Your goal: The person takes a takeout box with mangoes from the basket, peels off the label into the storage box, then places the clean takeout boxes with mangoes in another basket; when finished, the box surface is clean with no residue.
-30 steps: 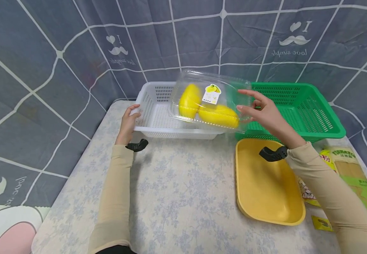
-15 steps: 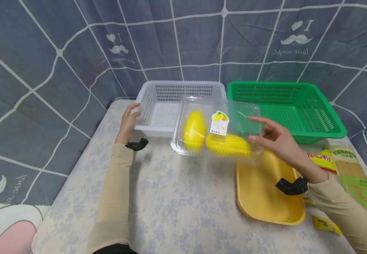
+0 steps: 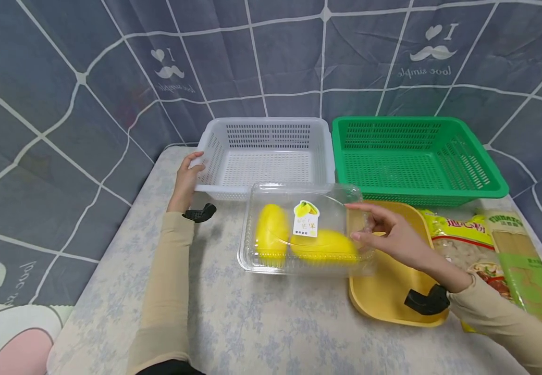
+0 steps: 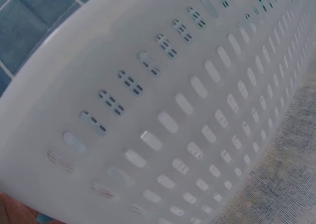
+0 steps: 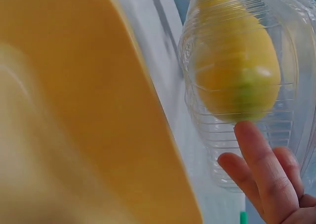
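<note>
My right hand (image 3: 395, 237) holds the right end of a clear plastic clamshell box (image 3: 247, 249), thumb and fingers at its side. Inside the box lie two yellow mangoes (image 3: 272, 232), under a white mango-shaped sticker (image 3: 306, 219) on the lid. In the right wrist view, one mango (image 5: 237, 68) shows through the ribbed plastic beside the fingers. The box is in front of the white basket and overlaps the yellow tray. My left hand (image 3: 185, 179) grips the left rim of the white perforated basket (image 3: 226, 191); its slotted wall (image 4: 173, 98) fills the left wrist view.
A green basket (image 3: 421, 196) stands right of the white one. In front of it sits a yellow tray (image 3: 388, 299). Food packets, a yellow and clear bag (image 3: 463, 250) and a green pack of noodles (image 3: 526, 281), lie at the right. A grey curtain (image 3: 290, 57) hangs behind.
My right hand has brought the clamshell box of mangoes from above the white basket toward me, down to the front of it. The left hand has stayed on the basket's rim.
</note>
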Demonstrator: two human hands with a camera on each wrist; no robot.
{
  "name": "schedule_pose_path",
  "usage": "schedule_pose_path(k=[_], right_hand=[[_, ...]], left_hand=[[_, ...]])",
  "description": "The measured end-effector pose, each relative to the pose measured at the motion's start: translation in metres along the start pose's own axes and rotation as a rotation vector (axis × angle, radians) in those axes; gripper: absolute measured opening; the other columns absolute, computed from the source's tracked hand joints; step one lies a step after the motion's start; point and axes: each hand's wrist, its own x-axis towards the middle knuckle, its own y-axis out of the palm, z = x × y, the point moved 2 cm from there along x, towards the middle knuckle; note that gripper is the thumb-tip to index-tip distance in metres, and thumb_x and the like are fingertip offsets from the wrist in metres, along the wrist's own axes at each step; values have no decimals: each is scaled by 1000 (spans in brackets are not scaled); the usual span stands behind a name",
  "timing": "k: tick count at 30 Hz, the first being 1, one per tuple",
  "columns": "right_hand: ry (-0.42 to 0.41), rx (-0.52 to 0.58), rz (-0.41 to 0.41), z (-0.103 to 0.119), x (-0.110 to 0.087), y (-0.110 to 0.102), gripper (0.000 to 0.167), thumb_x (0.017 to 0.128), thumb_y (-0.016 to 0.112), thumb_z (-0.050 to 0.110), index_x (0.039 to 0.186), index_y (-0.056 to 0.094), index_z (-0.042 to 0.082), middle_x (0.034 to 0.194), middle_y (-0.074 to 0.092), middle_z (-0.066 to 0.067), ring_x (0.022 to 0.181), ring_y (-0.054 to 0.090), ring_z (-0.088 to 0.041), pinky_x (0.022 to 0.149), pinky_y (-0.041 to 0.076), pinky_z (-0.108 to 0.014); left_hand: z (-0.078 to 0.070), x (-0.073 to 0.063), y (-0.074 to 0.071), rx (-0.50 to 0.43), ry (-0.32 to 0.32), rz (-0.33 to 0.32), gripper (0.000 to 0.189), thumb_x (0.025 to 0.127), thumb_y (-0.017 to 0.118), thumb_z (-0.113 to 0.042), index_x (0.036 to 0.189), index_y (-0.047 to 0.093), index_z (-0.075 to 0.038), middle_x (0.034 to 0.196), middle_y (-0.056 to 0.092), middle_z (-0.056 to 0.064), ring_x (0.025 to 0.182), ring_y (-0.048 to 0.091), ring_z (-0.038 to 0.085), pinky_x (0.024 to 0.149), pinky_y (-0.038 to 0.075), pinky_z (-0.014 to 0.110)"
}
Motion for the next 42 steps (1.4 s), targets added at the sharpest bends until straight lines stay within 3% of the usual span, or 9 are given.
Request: schedule_pose_path(k=[3,6,9,18,27,33,38,42], right_hand=[[38,-88,10,-3,3,7,51,86,70,9,135,53,12,73,49,-11,60,60,-19,49,46,-28],[61,-140,32,-5,9,16,51,85,73,15,133,56,16,72,50,-8,56,49,-17,46,35,-26],[79,-152,60,-7,14,25,50,84,74,18,131,57,16,70,50,-7,54,43,-17,47,32,-26],[158,-124,79,-15,29,49,53,82,76,25,131,56,17,67,56,-6,55,47,-17,48,35,-24],[179,-203,96,-24,39,64,54,82,75,31,131,56,17,70,54,-4,61,50,-19,52,41,-26],[197,-272,185,-23,45,64,56,82,74,35,131,54,16,71,58,-3,62,53,-18,54,43,-27],[215,-344,293,-16,51,59,59,84,72,37,133,50,14,72,65,-1,62,57,-14,55,44,-29],[223,-390,362,-11,54,56,58,86,70,38,134,47,14,79,69,-3,67,60,-15,55,44,-28]], left_hand=[[-1,0,0,-8,13,3,37,99,45,-17,135,48,-24,144,39,5,121,44,26,89,42,44],[1,0,-1,10,9,-4,36,99,45,-19,134,49,-28,142,40,2,119,45,23,88,43,42],[5,2,-2,24,-4,-5,35,98,47,-22,132,51,-33,140,42,-2,116,47,19,86,44,41],[1,-2,-2,-19,-1,10,38,99,44,-16,136,47,-24,143,40,4,119,45,26,86,42,42],[1,-3,0,-4,21,8,37,99,44,-16,135,48,-24,143,40,5,117,47,25,82,44,40],[-2,-4,2,-12,8,19,40,100,43,-16,139,45,-21,146,37,4,121,44,26,80,44,39],[-1,-2,0,-5,7,11,39,100,43,-16,138,46,-22,145,37,4,122,44,26,87,43,44],[-1,-1,0,-3,63,-9,38,100,44,-18,138,47,-18,144,38,4,122,42,23,96,38,44]])
